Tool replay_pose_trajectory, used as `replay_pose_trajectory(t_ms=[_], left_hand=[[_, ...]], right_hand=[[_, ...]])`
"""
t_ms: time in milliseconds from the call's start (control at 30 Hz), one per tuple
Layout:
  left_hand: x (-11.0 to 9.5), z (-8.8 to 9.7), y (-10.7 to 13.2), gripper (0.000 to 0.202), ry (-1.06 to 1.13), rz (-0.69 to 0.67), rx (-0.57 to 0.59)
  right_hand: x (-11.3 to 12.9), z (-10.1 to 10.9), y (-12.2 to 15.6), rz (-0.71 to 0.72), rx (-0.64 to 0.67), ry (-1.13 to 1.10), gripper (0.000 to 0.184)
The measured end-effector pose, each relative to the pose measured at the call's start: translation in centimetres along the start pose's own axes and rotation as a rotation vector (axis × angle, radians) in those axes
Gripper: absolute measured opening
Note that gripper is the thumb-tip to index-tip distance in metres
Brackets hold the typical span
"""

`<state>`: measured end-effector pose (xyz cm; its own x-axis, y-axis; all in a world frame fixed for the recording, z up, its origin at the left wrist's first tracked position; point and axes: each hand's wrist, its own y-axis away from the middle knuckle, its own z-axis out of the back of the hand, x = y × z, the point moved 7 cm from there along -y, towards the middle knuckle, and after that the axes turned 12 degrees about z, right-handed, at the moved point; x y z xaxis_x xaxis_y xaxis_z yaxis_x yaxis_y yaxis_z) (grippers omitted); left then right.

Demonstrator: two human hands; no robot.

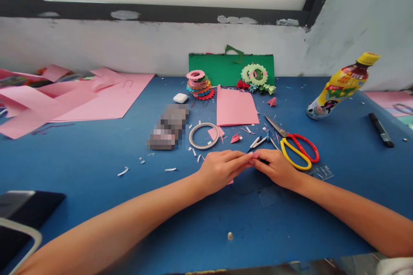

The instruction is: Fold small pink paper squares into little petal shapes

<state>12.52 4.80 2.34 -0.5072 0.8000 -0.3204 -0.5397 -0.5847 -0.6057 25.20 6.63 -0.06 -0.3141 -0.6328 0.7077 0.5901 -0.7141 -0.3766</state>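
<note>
My left hand point(219, 169) and my right hand point(278, 167) meet over the blue table, fingertips pinched together on a small piece of pink paper point(255, 155). Fingers cover most of that piece, so its shape is hidden. A pink edge also peeks out below my left palm. Just beyond the hands lie a small folded pink paper piece point(235, 138), a drawing compass point(258, 142) and a roll of tape point(191, 137). Scissors point(298, 148) with one red and one yellow handle rest beside my right hand, their blades parted. A clear ruler point(322, 171) lies partly under the right wrist.
Behind are a pink sheet point(237, 107), stacked scalloped paper rings point(197, 86), a green ring point(263, 76) and green board point(216, 66). A drink bottle point(338, 86) and black marker point(380, 130) stand right; pink sheets point(106, 99) left. A blurred-out rectangular object point(169, 126) lies left of centre.
</note>
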Motion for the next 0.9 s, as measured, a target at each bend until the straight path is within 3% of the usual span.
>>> replay_pose_trajectory(t_ms=[300,533,900], left_hand=[[0.4,0.1,0.2,0.038,0.059,0.019,0.003],[1.4,-0.1,-0.2,0.025,0.129,0.142,-0.017],[1.2,-0.1,-0.4,0.023,0.078,0.141,-0.007]], right_hand=[[0.6,0.3,-0.1,-0.009,-0.039,-0.112,0.019],[-0.2,0.4,-0.2,-0.027,-0.044,-0.144,0.024],[-1.2,0.4,0.1,-0.136,-0.028,-0.156,0.024]])
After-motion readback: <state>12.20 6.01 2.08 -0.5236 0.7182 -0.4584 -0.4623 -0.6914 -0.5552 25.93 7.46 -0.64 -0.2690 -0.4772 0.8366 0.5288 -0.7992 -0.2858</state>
